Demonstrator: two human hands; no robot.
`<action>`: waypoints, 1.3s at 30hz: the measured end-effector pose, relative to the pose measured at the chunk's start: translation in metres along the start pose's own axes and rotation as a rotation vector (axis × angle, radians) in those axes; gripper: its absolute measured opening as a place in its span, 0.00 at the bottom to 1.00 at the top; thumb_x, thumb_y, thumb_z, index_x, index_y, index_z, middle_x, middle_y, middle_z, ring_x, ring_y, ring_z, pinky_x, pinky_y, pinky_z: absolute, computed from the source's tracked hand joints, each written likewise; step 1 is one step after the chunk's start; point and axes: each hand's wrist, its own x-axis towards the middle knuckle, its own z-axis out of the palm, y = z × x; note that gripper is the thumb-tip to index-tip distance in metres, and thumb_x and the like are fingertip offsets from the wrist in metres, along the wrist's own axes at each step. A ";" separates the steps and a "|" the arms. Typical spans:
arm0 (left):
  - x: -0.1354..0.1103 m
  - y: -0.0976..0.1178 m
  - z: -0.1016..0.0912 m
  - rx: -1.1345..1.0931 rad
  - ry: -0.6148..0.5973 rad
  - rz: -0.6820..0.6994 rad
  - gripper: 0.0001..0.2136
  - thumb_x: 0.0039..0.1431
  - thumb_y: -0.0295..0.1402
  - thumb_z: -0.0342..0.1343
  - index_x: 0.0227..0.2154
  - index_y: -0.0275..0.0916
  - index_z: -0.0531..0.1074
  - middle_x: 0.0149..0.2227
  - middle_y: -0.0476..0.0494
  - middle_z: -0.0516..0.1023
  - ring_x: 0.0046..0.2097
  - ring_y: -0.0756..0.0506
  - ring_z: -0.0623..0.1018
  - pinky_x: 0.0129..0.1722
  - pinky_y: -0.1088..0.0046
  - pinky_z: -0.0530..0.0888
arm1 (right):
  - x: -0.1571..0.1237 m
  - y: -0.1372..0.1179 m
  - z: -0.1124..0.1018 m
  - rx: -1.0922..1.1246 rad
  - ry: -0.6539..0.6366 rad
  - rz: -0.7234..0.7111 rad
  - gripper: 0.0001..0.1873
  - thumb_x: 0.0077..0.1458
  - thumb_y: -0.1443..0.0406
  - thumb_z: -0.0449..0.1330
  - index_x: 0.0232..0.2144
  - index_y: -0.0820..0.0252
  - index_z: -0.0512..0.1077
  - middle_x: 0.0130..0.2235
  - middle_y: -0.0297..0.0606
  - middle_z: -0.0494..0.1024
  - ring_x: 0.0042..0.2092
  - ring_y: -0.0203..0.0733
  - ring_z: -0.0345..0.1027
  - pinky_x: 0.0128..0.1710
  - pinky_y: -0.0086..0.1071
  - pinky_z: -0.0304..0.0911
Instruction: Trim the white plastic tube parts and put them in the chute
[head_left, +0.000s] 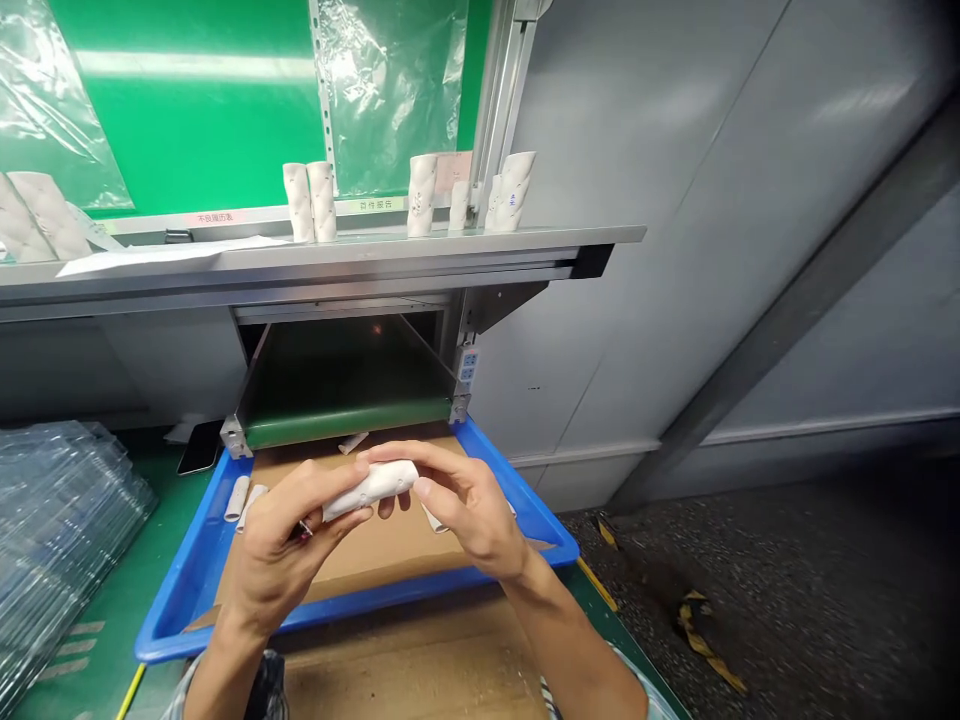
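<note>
The lumpy white tube (371, 490) showed faint grey creases. Beneath it, a bright blue plastic tray (375, 608) framed a brown cardboard liner (360, 560). Far left stood a vivid green board (195, 100), and to the right lay a dark grey speckled floor (780, 600).

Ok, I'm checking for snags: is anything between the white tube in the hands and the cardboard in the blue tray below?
Only the hands: the right hand has fingers under the white tube, and the left hand grips its other end above the cardboard. Nothing else visible lies between.
</note>
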 end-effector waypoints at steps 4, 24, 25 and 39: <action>0.003 0.003 -0.001 -0.006 -0.012 0.047 0.20 0.70 0.28 0.67 0.61 0.50 0.78 0.45 0.46 0.85 0.40 0.47 0.82 0.36 0.75 0.75 | 0.000 0.001 0.001 0.027 0.004 -0.016 0.18 0.70 0.53 0.63 0.53 0.54 0.82 0.47 0.42 0.86 0.40 0.44 0.79 0.44 0.39 0.77; 0.007 0.007 -0.001 -0.009 0.016 0.076 0.18 0.70 0.29 0.67 0.59 0.47 0.80 0.38 0.48 0.83 0.30 0.51 0.74 0.28 0.76 0.70 | -0.002 -0.004 0.005 0.053 0.020 -0.021 0.19 0.71 0.52 0.61 0.54 0.55 0.82 0.49 0.43 0.86 0.40 0.44 0.79 0.46 0.39 0.76; 0.007 0.007 -0.001 -0.005 0.021 0.079 0.17 0.70 0.29 0.67 0.59 0.46 0.80 0.37 0.48 0.83 0.29 0.51 0.73 0.28 0.76 0.70 | -0.003 -0.004 0.006 0.049 0.018 -0.024 0.19 0.71 0.52 0.61 0.54 0.56 0.82 0.48 0.43 0.86 0.40 0.44 0.79 0.46 0.40 0.76; 0.007 0.012 0.004 0.015 0.017 -0.049 0.14 0.70 0.35 0.67 0.56 0.48 0.80 0.46 0.45 0.87 0.36 0.50 0.82 0.32 0.79 0.75 | -0.003 0.000 0.004 -0.146 0.006 -0.055 0.21 0.65 0.67 0.61 0.59 0.53 0.78 0.50 0.39 0.85 0.46 0.43 0.80 0.49 0.36 0.75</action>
